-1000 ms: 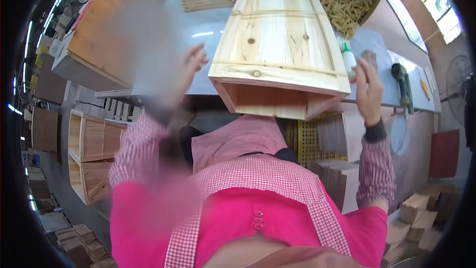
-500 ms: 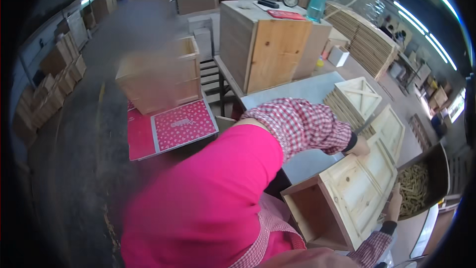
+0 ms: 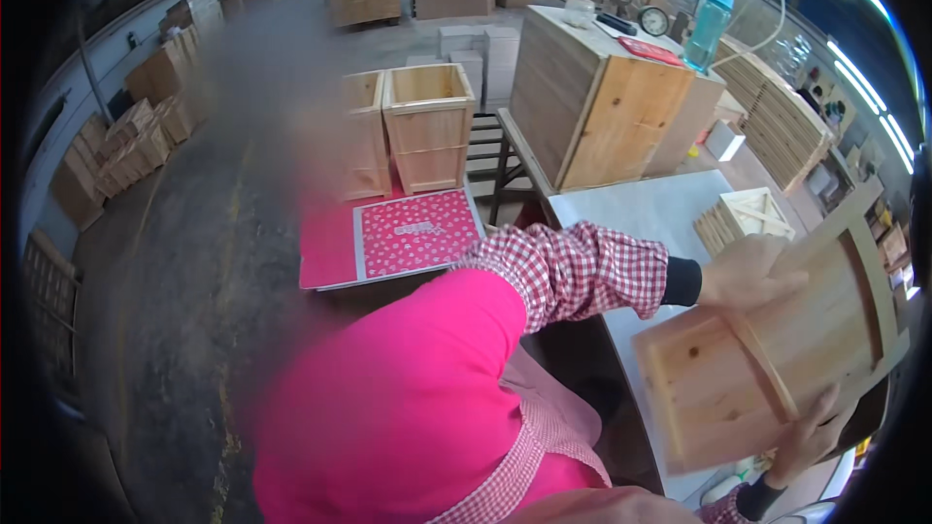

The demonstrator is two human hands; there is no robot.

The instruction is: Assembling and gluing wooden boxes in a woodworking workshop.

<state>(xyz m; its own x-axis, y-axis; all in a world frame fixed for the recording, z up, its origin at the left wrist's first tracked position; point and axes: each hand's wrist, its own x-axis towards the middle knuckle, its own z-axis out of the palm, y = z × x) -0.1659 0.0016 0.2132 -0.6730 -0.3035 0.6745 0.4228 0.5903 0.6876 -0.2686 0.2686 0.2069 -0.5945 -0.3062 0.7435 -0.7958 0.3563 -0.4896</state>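
Note:
A pale wooden box point(image 3: 718, 383) with framed panels is tilted over the right part of the grey-topped table point(image 3: 621, 199), between my hands. My left hand point(image 3: 746, 277) lies against its upper far side, with the fingers stretched along the wood. Along its lower right side, my right hand point(image 3: 811, 437) presses the wood with its fingers spread. Both hands hold the box; part of my right palm is hidden behind its edge. Just past my left hand is a stack of small framed wooden panels point(image 3: 743, 218).
A large wooden cabinet point(image 3: 621, 121) stands at the table's far end, with a blue bottle point(image 3: 709, 29), a red packet point(image 3: 650, 50) and a small clock point(image 3: 653, 20) on top. Left of it, open wooden boxes point(image 3: 427, 136) stand by a pink patterned board point(image 3: 417, 228). A blur covers the upper left.
The box has been turned and raised, and its open end no longer faces me. My left hand has shifted along it, and my right hand has left the bin of small wooden pieces. The view has swung left.

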